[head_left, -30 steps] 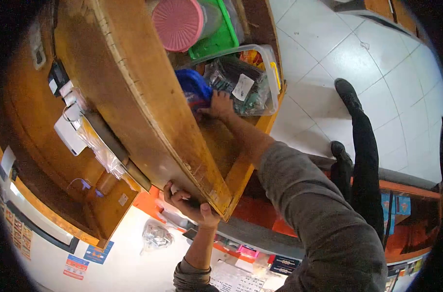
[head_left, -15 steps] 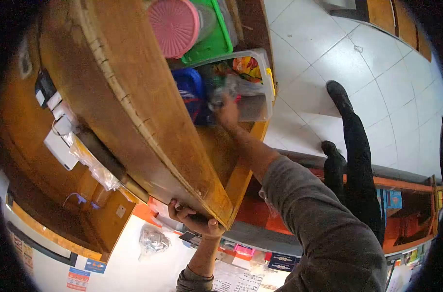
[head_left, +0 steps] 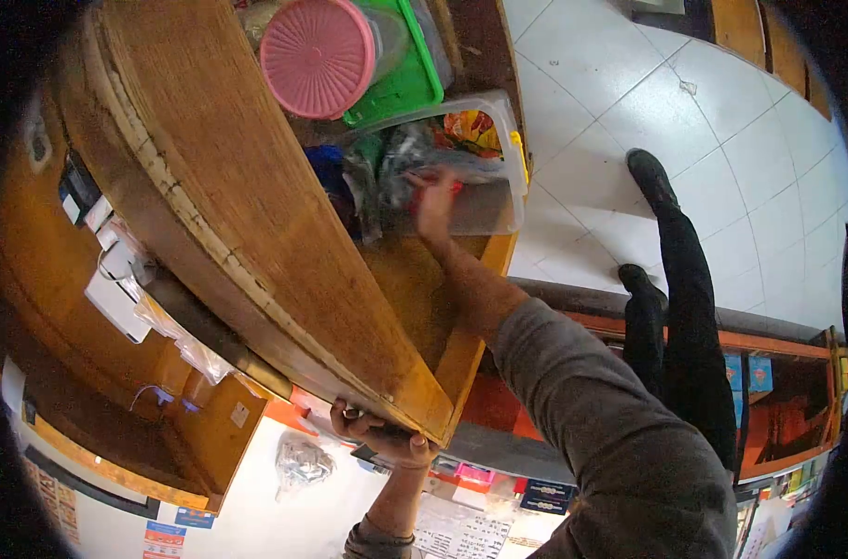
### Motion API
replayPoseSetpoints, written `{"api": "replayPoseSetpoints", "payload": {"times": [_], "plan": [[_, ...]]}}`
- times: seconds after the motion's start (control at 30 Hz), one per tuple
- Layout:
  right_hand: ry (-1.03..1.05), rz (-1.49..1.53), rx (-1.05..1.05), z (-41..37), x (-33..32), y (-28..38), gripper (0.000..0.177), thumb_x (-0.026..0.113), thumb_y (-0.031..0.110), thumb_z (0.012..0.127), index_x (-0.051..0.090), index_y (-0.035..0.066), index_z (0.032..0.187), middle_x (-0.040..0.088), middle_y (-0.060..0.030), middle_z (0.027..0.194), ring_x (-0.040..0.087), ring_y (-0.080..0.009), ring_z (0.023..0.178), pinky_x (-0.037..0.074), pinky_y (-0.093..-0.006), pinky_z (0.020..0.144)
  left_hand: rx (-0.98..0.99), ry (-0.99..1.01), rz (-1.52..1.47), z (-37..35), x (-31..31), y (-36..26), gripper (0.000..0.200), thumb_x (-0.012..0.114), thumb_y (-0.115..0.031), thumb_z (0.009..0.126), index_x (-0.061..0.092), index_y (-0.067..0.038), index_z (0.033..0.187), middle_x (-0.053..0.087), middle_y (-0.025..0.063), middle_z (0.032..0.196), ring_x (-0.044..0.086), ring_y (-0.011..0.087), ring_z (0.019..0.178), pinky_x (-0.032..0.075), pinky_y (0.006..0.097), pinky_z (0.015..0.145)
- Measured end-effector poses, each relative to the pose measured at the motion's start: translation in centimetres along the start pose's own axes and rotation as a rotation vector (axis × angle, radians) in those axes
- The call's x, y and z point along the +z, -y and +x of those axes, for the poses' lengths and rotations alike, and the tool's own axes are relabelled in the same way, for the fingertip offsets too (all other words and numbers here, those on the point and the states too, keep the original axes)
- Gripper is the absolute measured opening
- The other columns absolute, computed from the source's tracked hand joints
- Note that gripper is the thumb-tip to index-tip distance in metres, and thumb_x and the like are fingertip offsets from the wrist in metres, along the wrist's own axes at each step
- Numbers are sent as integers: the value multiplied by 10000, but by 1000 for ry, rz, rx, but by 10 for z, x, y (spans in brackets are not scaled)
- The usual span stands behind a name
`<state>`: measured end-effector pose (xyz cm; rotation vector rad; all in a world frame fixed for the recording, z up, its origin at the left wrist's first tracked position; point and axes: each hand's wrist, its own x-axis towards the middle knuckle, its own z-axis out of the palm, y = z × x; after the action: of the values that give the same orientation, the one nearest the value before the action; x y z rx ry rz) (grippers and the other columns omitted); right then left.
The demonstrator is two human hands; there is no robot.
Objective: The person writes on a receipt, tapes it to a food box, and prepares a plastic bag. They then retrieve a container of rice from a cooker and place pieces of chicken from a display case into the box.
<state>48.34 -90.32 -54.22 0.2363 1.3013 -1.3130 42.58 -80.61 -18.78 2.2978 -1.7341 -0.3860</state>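
Note:
My left hand (head_left: 382, 438) curls its fingers around the lower corner of a wooden drawer (head_left: 256, 196), with the thumb near the end of the panel. Reaching into a clear plastic box (head_left: 485, 207) inside the drawer is my right hand (head_left: 436, 214), smeared by motion, with a small red item (head_left: 455, 187) by its fingers. What that hand holds, if anything, I cannot tell. Around it lie crumpled clear plastic bags (head_left: 407, 154) and a yellow-and-red packet (head_left: 473, 129). A dark blue item (head_left: 329, 172) sits left of the bags, partly covered.
A pink-lidded container (head_left: 317, 58) and a green tray (head_left: 410, 84) stand above the clear box. Black-trousered legs (head_left: 685, 335) are on the tiled floor (head_left: 592, 84) at right. Below are a bagged bundle (head_left: 303, 463) and handwritten papers (head_left: 457, 531); orange shelving (head_left: 783, 424) stands lower right.
The dark blue item has shifted left and is now partly covered by clear plastic. My right hand stays in the box; my left hand keeps its hold on the drawer corner.

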Motion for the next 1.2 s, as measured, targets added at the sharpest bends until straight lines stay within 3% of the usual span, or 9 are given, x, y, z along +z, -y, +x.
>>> {"api": "replayPoseSetpoints", "payload": {"times": [0.03,0.1,0.2,0.37,0.57,0.7,0.93,1.1,1.2], "plan": [[-214,327,225,7,-15,5,318,464,164,966,446,51,1262,544,-128,1030,616,-298,1004,493,-505,830,-4,-3,-1,0,1,0,639,539,-727,783,394,-140,988,296,185,1321,306,297,1263,255,508,1040],[-282,-288,346,35,-43,-14,183,458,156,985,508,33,1111,547,-118,1008,641,-266,916,532,-429,668,5,2,-15,0,0,-2,619,543,-710,787,414,-146,1006,290,185,1328,287,308,1301,246,523,1070],[-67,-734,346,109,-158,-229,214,488,209,963,581,47,1068,628,-101,916,684,-218,791,514,-385,613,109,-15,11,2,2,2,611,547,-689,792,444,-153,1067,284,186,1337,256,323,1343,227,527,1103],[163,-963,169,113,-187,-243,255,522,234,940,579,45,1101,634,-126,953,676,-259,826,516,-407,651,23,-140,-136,-18,7,16,794,585,-711,742,428,-178,1309,277,170,1343,298,355,1342,308,552,1103],[517,-1267,-140,105,-213,-231,335,573,272,907,576,42,1151,643,-163,1009,662,-322,879,520,-441,707,54,-126,-88,-18,3,22,735,593,-753,728,495,-157,1146,277,174,1364,305,341,1324,292,550,1097],[740,-1466,-425,121,-246,-170,396,607,297,885,574,40,1184,650,-188,1047,654,-363,914,522,-464,744,43,-52,-4,-2,-1,5,629,603,-723,752,430,-141,913,323,182,1325,307,331,1278,305,537,1047],[802,-1505,-471,-25,-152,136,286,584,207,901,588,48,1139,632,-223,1078,614,-424,926,519,-429,815,103,-67,-8,0,2,5,613,616,-672,789,434,-95,884,382,235,1262,366,372,1197,322,554,977],[610,-773,198,-79,-159,287,142,605,116,935,634,13,1029,679,-42,902,638,-170,821,512,-292,753,70,-104,-65,10,-3,-15,589,663,-625,780,479,-75,886,431,214,1289,402,372,1181,290,531,988],[716,-673,126,-115,-159,362,168,622,159,946,646,7,1014,659,3,910,604,-92,841,503,-252,751,74,-175,23,12,-5,-25,526,649,-560,817,498,-63,901,459,192,1297,407,376,1190,273,533,989]]}}
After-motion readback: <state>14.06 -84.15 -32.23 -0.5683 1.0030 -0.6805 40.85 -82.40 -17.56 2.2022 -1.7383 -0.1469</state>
